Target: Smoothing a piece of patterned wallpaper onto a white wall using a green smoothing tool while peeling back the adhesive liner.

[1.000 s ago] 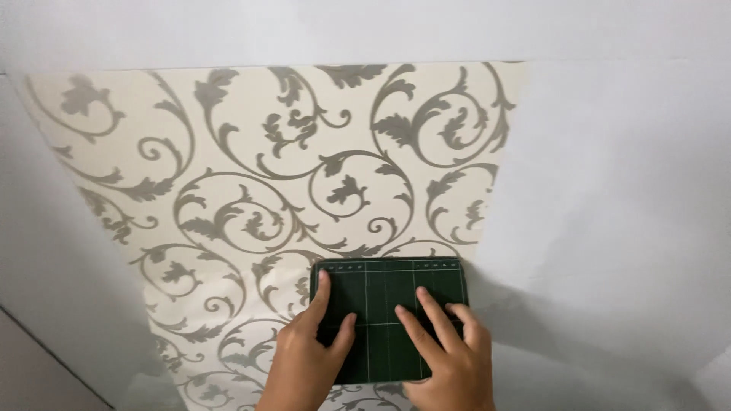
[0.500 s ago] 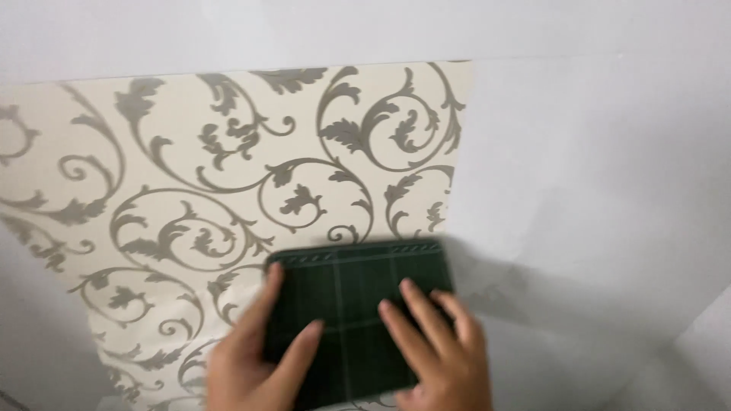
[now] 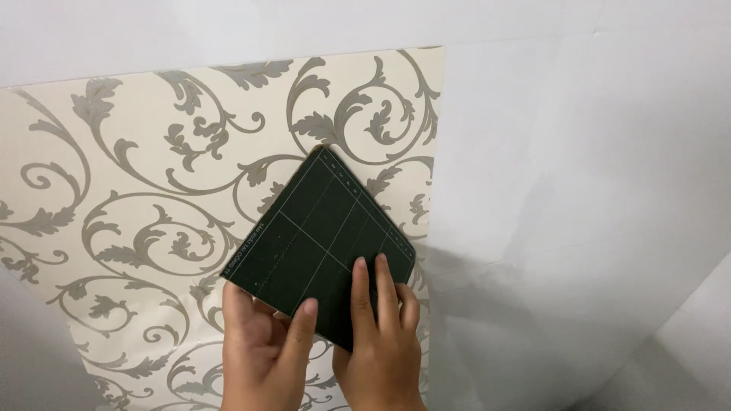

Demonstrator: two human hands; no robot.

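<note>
A dark green square board (image 3: 316, 236) with thin white grid lines lies tilted like a diamond against a cream wallpaper sheet (image 3: 152, 205) patterned with grey scrolling leaves. My left hand (image 3: 263, 350) grips the board's lower left edge, thumb on its face. My right hand (image 3: 381, 342) presses flat on the board's lower right part, fingers pointing up. The board sits near the sheet's right edge.
Plain white wall (image 3: 579, 175) lies to the right of the wallpaper and above it. A lighter white surface (image 3: 685, 358) cuts across the bottom right corner.
The board has turned from square-on to a diamond tilt and moved up the wallpaper. Both hands stayed on its lower part. The view has shifted left.
</note>
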